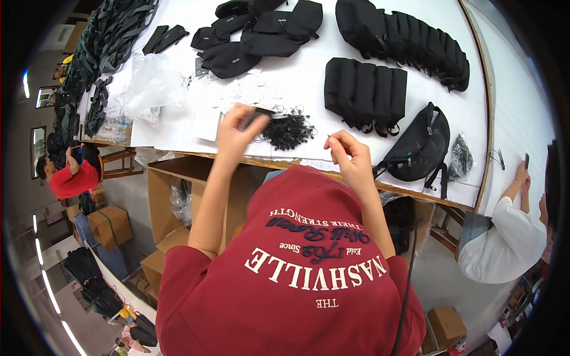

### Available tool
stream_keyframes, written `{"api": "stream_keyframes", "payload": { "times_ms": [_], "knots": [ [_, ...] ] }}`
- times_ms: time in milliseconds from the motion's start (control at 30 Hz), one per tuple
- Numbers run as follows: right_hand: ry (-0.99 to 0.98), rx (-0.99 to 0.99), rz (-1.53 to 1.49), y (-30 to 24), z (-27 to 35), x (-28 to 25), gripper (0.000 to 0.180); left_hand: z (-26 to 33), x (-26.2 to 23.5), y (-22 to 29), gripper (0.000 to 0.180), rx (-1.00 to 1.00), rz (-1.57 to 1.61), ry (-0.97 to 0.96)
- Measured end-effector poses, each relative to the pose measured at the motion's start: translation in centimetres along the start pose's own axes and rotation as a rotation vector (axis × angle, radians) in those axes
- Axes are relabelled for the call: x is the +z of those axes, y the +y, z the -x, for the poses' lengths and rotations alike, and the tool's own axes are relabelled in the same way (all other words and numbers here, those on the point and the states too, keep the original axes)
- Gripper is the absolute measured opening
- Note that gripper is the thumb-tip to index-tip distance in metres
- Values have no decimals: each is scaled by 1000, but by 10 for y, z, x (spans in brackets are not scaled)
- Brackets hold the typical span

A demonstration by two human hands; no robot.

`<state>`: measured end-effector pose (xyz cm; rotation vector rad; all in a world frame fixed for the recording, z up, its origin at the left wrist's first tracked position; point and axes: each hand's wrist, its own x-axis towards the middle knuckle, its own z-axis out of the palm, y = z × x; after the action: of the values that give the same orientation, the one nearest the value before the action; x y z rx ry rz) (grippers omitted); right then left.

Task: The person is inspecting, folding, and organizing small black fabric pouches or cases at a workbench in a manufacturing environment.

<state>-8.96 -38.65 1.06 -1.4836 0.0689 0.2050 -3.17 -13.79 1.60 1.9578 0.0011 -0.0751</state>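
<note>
With twelve o'clock at the table's (184, 132) far side, the pile of small black loops (289, 133) lies between your hands: at three o'clock from your left hand (240, 132), between nine and ten from your right hand (351, 155). The left is nearer, its thumb at the pile's edge; you can't tell whether it touches. The pile is a rough heap with no clear long axis.

Your left fingers are curled narrow and blurred, with a dark flat piece (265, 111) at their tips, its length running roughly from nine toward three o'clock; whether they grip it can't be told. Your right thumb and forefinger stand close together; anything pinched there is too small to tell. White tags (240, 92) lie at twelve from your left hand, and a black waist bag (420, 149) at three from your right.
</note>
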Motion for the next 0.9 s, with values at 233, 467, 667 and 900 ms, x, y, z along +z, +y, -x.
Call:
{"api": "stream_keyframes", "payload": {
  "times_ms": [233, 467, 667, 900],
  "knots": [
    [104, -281, 345, -26, 3, 17, 13, 31, 55, 67, 13, 217, 104, -128],
    [119, -226, 349, -31, 5, 18, 11, 41, 54, 72, 16, 341, -5, -85],
    [92, -165, 131, -24, 5, 11, 3, 40, 41, 65, 13, 312, 111, -216],
    [11, -217, 257, -24, 8, 14, 8, 28, 42, 46, 15, -194, 532, -567]
  ]
}}
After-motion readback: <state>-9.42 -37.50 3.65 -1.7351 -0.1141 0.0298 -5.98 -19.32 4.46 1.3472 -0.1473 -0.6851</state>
